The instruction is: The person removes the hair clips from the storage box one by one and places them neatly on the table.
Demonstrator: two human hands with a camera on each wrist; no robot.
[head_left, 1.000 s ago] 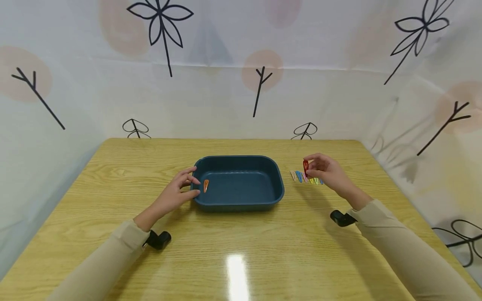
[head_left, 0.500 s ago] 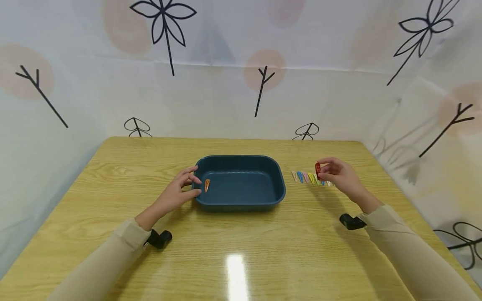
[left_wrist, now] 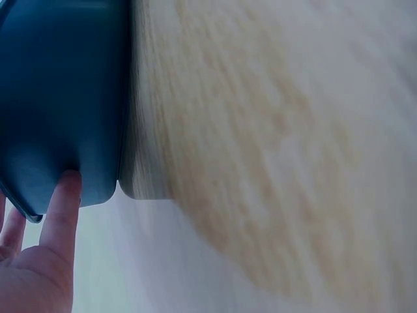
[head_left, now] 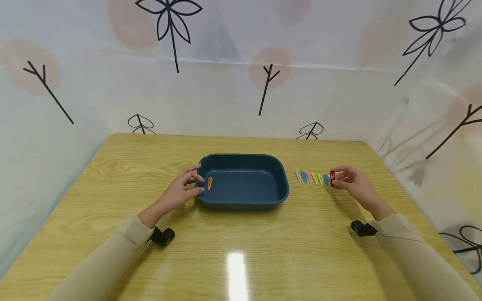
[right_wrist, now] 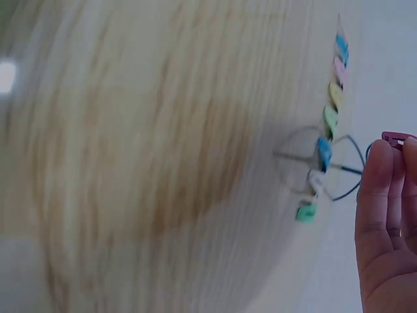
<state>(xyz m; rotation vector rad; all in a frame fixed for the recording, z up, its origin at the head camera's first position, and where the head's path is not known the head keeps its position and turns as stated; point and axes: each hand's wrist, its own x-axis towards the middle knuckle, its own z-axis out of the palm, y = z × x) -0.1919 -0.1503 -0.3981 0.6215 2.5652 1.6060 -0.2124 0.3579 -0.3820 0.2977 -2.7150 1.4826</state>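
In the head view, my left hand (head_left: 185, 187) rests at the left end of a dark blue tray (head_left: 242, 205), its fingers spread over the rim. An orange hair clip (head_left: 210, 184) lies inside, close to those fingertips. My right hand (head_left: 355, 187) pinches a red hair clip (head_left: 332, 178) between thumb and fingers, upright at the right end of a row of hair clips. That row includes a pink clip (head_left: 309, 177), a yellow clip (head_left: 314, 179) and a blue clip (head_left: 326, 179). A green clip (right_wrist: 306, 212) ends the row in the right wrist view; my hand covers that spot in the head view.
The wooden table (head_left: 211, 238) carries the tray near its middle, with the clip row to the tray's right. A patterned white cloth (head_left: 226, 96) stands behind the table and along both sides. Black wrist cameras (head_left: 162, 236) hang under both sleeves.
My right hand has moved right and nearer the table with the red hair clip, uncovering more of the row. My left hand stays at the tray's rim. The head view has shifted slightly.
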